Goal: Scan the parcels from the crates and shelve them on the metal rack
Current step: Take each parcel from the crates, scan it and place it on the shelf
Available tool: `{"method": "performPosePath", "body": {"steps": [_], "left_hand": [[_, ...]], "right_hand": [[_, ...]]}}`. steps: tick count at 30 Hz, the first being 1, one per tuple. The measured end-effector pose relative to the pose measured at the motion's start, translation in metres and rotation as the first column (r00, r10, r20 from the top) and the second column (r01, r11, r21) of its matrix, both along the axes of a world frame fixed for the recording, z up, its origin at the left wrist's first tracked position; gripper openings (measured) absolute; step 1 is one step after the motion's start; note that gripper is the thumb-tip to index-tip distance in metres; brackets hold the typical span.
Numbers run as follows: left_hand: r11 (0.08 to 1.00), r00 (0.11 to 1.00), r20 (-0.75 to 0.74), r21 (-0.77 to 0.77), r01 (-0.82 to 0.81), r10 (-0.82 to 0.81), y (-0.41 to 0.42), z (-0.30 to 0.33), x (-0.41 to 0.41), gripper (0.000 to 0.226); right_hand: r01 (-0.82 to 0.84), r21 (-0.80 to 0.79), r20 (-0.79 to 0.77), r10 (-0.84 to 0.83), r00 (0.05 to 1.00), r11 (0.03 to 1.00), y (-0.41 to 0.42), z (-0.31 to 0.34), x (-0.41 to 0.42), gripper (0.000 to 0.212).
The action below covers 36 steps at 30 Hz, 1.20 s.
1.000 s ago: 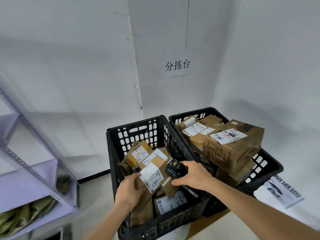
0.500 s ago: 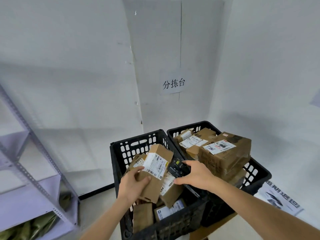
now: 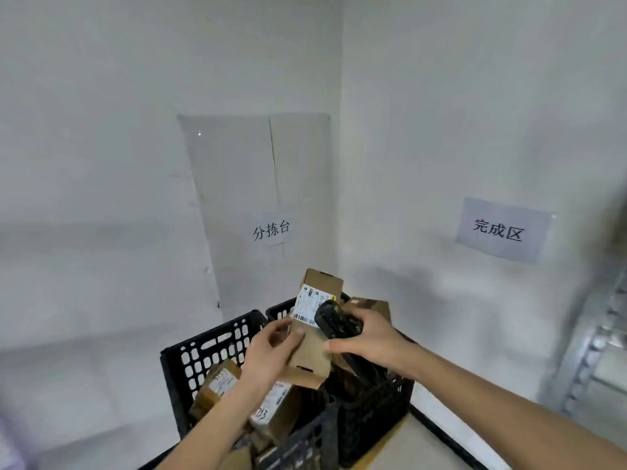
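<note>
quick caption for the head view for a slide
Left hand holds a labelled cardboard parcel above the black crates while the right hand aims a scanner.

The left hand [image 3: 271, 351] grips a cardboard parcel [image 3: 314, 330] upright above the black crates [image 3: 210, 354]. The right hand [image 3: 369, 337] holds a black scanner [image 3: 334, 322] against its white label [image 3: 310, 305]. More parcels [image 3: 217, 385] lie in the crate below.

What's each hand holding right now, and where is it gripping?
The left hand grips the cardboard parcel by its lower half, thumb on the front. The right hand holds the black scanner around its body.
</note>
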<state>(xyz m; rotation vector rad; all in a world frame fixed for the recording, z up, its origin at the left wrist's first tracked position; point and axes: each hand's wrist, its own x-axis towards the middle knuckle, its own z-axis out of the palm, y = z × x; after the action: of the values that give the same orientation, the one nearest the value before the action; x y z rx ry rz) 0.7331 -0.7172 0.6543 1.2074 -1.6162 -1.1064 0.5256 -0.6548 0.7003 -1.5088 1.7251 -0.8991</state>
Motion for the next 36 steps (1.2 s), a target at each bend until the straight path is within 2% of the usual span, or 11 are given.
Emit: {"method": "performPosePath", "body": {"steps": [2, 5, 12, 19, 24, 30, 33, 36], "left_hand": [[0.995, 0.994, -0.053, 0.009, 0.101, -0.1, 0.024, 0.011, -0.012, 0.038], [0.976, 0.975, -0.049, -0.039, 0.216, -0.217, 0.059, 0.024, -0.031, 0.047], [0.928, 0.937, -0.069, -0.177, 0.326, -0.342, 0.141, 0.054, -0.079, 0.035], [0.861, 0.875, -0.02, -0.19, 0.472, -0.484, 0.218, 0.077, -0.15, 0.03], [0.784, 0.803, -0.023, -0.239, 0.573, -0.595, 0.289, 0.097, -0.214, 0.029], [0.674, 0.686, -0.055, -0.258, 0.693, -0.726, 0.391, 0.119, -0.295, 0.03], [0.609, 0.621, -0.057, -0.285, 0.74, -0.782, 0.449, 0.128, -0.335, 0.032], [0.574, 0.575, -0.085, -0.273, 0.772, -0.814, 0.501, 0.134, -0.369, 0.032]], "right_hand": [[0.063, -0.016, -0.005, -0.063, 0.998, 0.998, 0.039, 0.014, -0.01, 0.062], [0.142, -0.012, -0.017, -0.142, 0.99, 0.99, 0.098, 0.029, -0.025, 0.058], [0.307, -0.007, -0.167, -0.304, 0.938, 0.952, 0.229, 0.056, -0.065, 0.058], [0.543, -0.011, -0.4, -0.501, 0.767, 0.84, 0.357, 0.082, -0.121, 0.068], [0.68, 0.021, -0.537, -0.565, 0.626, 0.733, 0.458, 0.105, -0.16, 0.06], [0.774, 0.019, -0.631, -0.593, 0.5, 0.632, 0.581, 0.124, -0.201, 0.084], [0.824, 0.026, -0.651, -0.616, 0.444, 0.567, 0.647, 0.131, -0.22, 0.066], [0.856, 0.042, -0.67, -0.621, 0.407, 0.516, 0.709, 0.138, -0.235, 0.062]]}}
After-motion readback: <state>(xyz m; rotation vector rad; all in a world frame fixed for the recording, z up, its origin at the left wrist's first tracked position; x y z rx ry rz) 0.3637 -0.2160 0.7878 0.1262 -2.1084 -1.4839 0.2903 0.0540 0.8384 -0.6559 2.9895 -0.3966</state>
